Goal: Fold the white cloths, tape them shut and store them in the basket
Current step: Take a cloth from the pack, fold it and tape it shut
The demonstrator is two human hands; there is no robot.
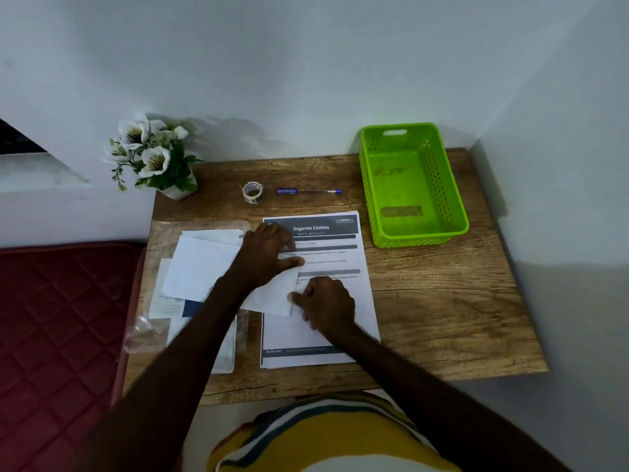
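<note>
White cloth (204, 267): my left hand (269, 253) presses it flat, right hand (323, 306) pinches its corner; releasing lets the fold spring open before tape (253, 192), at twelve o'clock.

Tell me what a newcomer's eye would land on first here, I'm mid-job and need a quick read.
The bright green basket at the table's far right corner stands out first. Next come the two hands at the centre: the left hand presses flat on a white cloth while the right hand pinches its near right corner, over a printed sheet headed Organize Clothes. White flowers sit at the far left corner, with a tape roll and pen between.
</note>
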